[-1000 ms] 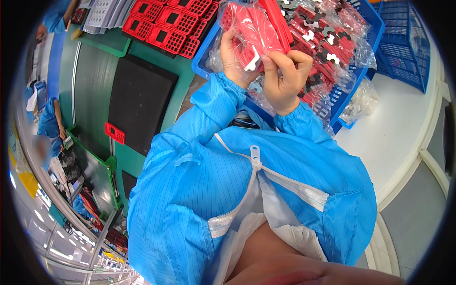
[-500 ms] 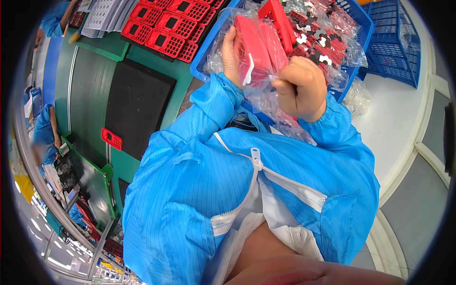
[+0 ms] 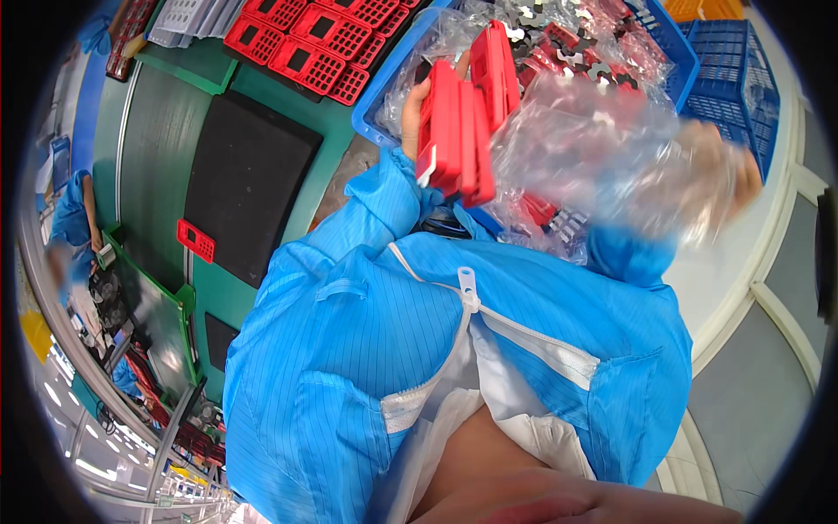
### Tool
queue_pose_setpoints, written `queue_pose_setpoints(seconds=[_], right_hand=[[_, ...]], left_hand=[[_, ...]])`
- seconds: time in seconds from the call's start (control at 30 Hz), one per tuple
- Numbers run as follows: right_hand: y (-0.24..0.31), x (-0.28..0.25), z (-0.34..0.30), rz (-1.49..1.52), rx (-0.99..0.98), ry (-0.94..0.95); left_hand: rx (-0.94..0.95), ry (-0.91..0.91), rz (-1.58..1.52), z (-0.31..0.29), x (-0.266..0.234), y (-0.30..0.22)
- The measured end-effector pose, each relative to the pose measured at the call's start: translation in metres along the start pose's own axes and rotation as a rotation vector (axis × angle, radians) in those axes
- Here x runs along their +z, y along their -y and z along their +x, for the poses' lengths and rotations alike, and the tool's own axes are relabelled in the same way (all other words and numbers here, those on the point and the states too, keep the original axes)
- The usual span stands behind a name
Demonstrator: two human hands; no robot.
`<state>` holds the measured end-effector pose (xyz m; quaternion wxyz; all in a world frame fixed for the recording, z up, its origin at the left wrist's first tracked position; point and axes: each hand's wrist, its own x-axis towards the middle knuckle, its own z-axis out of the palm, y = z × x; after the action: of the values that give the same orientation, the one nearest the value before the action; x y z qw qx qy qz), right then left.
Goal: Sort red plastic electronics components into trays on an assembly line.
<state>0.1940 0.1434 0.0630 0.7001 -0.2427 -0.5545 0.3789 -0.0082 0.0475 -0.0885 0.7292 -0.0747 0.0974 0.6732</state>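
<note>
My left hand (image 3: 413, 116) is closed round the left side of a stack of red plastic casings (image 3: 447, 131), held upright over the near left part of a blue crate (image 3: 370, 122). A white piece shows at the stack's lower left corner. Another red casing (image 3: 494, 74) leans just behind the stack; whether my fingers reach it is hidden. Out to the right, my right hand (image 3: 729, 175) grips a crumpled clear plastic bag (image 3: 602, 144), which stretches from near the casings to that hand. Bag and hand are smeared by motion.
Bagged red parts with black and white pieces (image 3: 576, 52) fill the crate. Blue stacked crates (image 3: 729, 83) stand right. On the green bench (image 3: 161, 166) lie a black mat (image 3: 249, 188), a single red casing (image 3: 195, 242) and rows of red keypad casings (image 3: 305, 44). A co-worker's arm (image 3: 87, 214) shows far left.
The clear bag has come off the red casings and swung right with my right hand. My left hand keeps the casings, now bare and tilted more upright.
</note>
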Motion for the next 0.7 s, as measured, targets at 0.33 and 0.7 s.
queue_pose_setpoints(seconds=[0.33,0.7], right_hand=[[-0.190,-0.059,-0.043,-1.478,-0.023,1.037],[-0.051,0.053,-0.081,0.167,1.003,0.769]], left_hand=[[-0.156,0.217,-0.129,-0.071,-0.017,0.010],[-0.038,-0.093,0.142,-0.105,0.023,0.002]])
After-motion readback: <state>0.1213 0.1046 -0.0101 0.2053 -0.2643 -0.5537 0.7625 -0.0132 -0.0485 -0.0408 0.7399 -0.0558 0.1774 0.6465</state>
